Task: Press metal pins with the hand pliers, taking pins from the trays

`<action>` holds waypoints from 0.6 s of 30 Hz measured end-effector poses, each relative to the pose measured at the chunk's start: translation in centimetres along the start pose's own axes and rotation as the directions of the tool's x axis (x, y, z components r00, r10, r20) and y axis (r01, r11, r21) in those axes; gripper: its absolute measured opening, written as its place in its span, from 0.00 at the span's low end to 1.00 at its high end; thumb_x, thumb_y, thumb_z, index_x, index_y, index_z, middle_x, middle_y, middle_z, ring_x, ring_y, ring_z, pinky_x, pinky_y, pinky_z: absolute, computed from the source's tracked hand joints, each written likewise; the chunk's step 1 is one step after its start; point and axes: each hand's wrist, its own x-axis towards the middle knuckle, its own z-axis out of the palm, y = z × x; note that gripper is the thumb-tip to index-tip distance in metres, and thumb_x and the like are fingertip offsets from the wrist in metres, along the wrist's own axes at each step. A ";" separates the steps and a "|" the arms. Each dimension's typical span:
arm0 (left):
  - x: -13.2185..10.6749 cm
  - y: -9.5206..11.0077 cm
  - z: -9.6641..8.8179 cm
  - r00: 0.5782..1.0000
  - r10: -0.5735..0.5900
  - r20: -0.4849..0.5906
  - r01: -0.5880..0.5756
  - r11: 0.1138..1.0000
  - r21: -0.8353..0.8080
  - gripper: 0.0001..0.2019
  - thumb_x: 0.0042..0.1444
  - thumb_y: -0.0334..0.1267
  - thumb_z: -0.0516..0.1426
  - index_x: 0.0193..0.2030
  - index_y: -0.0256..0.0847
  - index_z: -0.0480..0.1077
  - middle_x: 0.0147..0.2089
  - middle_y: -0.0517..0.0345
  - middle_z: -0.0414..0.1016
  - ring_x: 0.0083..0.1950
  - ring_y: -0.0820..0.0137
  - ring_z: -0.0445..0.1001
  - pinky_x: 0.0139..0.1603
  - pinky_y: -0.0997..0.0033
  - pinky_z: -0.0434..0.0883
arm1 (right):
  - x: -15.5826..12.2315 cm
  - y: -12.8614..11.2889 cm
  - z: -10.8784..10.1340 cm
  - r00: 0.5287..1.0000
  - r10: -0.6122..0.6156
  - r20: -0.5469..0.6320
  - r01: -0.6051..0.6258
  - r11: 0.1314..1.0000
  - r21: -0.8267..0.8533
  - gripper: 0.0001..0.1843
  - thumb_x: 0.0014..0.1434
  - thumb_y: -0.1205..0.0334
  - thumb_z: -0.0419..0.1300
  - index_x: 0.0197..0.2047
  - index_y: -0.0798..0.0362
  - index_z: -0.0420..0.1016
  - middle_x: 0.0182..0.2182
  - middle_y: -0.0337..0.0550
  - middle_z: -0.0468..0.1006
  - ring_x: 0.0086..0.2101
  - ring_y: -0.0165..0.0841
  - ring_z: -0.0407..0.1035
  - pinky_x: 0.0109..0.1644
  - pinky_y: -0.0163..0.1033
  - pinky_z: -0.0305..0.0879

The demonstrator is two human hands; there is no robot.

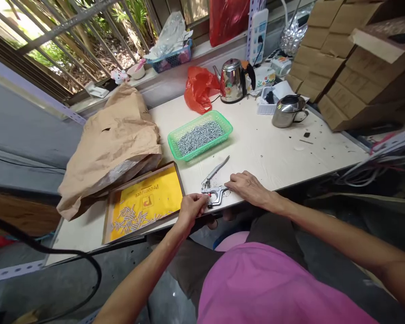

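A silver metal hand tool (217,191), with a coil spring and a long raised lever, lies at the table's front edge. My left hand (192,208) is at its left end, fingers pinched by a small red part; whatever is between the fingertips is too small to name. My right hand (245,185) reaches in from the right, fingers closed on the tool's right end. Just behind the tool, a green plastic basket (227,130) holds many small silver metal pins (200,137). Left of my left hand, similar loose pins (130,220) lie in a shallow tray (179,180) lined with yellow.
A large brown paper bag (118,130) overlaps the tray's back edge. Farther back are a red plastic bag (199,87), a steel kettle (231,83) and a small steel pot (286,112). Cardboard boxes (361,76) stack up at the right. A black cable (54,249) loops at lower left.
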 end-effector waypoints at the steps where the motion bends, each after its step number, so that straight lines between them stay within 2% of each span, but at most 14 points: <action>1: 0.1 -0.2 0.1 1.000 -0.002 -0.002 0.002 1.000 0.001 0.17 0.45 0.50 0.62 0.27 0.35 0.70 0.12 0.67 0.59 0.13 0.82 0.52 0.15 0.79 0.48 | 0.0 0.0 0.0 1.000 0.000 -0.006 0.000 1.000 0.005 0.10 0.67 0.63 0.52 0.40 0.52 0.75 0.36 0.45 0.73 0.36 0.33 0.65 0.41 0.40 0.49; 9: 0.5 0.0 0.2 0.998 -0.051 0.027 0.050 0.997 0.062 0.16 0.46 0.49 0.63 0.25 0.35 0.70 0.12 0.68 0.59 0.12 0.82 0.52 0.15 0.78 0.48 | -0.2 0.1 0.0 1.000 -0.002 -0.022 0.003 0.999 0.032 0.10 0.67 0.64 0.51 0.40 0.53 0.74 0.37 0.46 0.73 0.36 0.33 0.65 0.42 0.41 0.50; 14: 1.2 0.6 -0.4 0.983 -0.160 0.091 0.143 0.975 0.170 0.16 0.48 0.46 0.62 0.20 0.37 0.66 0.12 0.66 0.60 0.12 0.82 0.53 0.15 0.78 0.50 | -0.1 0.0 0.4 0.999 0.011 -0.032 -0.010 0.999 0.041 0.11 0.67 0.64 0.50 0.39 0.53 0.74 0.36 0.46 0.73 0.36 0.34 0.66 0.42 0.41 0.52; 18: 1.5 0.4 -0.7 0.976 -0.175 0.128 0.152 0.973 0.174 0.15 0.48 0.46 0.63 0.23 0.36 0.68 0.13 0.66 0.61 0.13 0.81 0.55 0.15 0.78 0.51 | -0.2 0.1 -0.6 1.000 0.008 0.020 -0.010 0.996 0.090 0.11 0.66 0.61 0.52 0.43 0.53 0.75 0.39 0.48 0.73 0.39 0.36 0.67 0.44 0.41 0.55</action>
